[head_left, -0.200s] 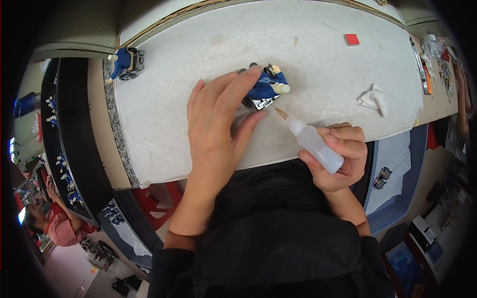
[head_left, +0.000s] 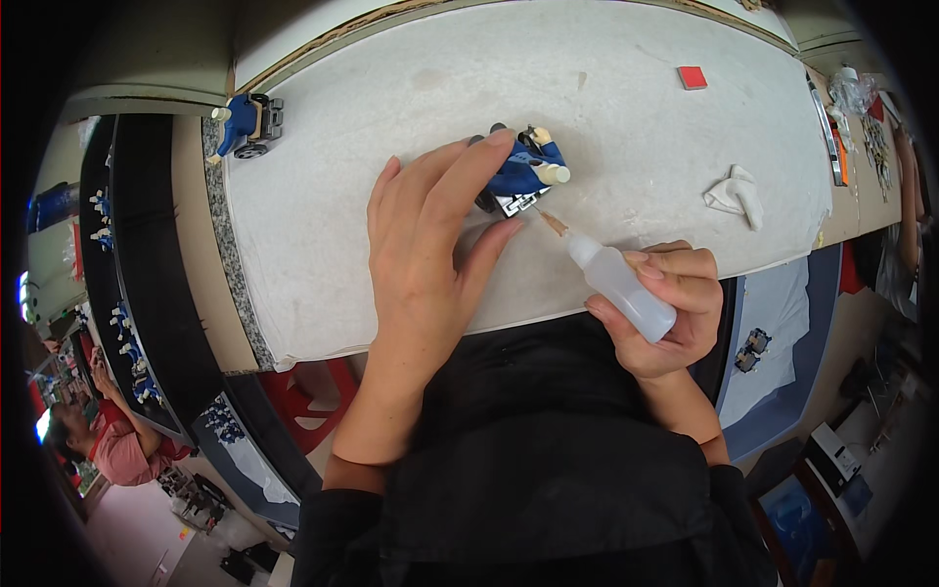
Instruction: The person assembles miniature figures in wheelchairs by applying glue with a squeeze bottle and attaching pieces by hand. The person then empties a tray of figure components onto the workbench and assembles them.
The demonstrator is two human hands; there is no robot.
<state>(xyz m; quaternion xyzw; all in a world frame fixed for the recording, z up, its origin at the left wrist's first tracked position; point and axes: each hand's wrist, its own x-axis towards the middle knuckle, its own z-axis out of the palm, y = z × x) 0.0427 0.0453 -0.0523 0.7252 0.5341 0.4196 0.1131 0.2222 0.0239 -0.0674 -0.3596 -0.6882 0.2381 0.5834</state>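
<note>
A small toy figure (head_left: 521,176) in blue clothes, seated in a dark wheeled chair, is on the white-covered table in front of me. My left hand (head_left: 425,225) is closed around its left side, with the thumb near the chair's pale frame piece (head_left: 519,202); part of the chair is hidden by my fingers. In my right hand (head_left: 679,303) is a translucent squeeze bottle (head_left: 626,284), gripped between thumb and fingers and tilted. Its thin needle tip (head_left: 554,223) points up and left, at or very near the frame piece; I cannot tell whether they touch.
Another blue figure in a wheeled chair (head_left: 247,127) is at the table's left edge. Farther right lie a red square (head_left: 693,77), a crumpled white cloth (head_left: 735,199) and a knife-like tool (head_left: 839,157). A blue tray (head_left: 827,328) sits below right. A co-worker (head_left: 122,440) is at far left.
</note>
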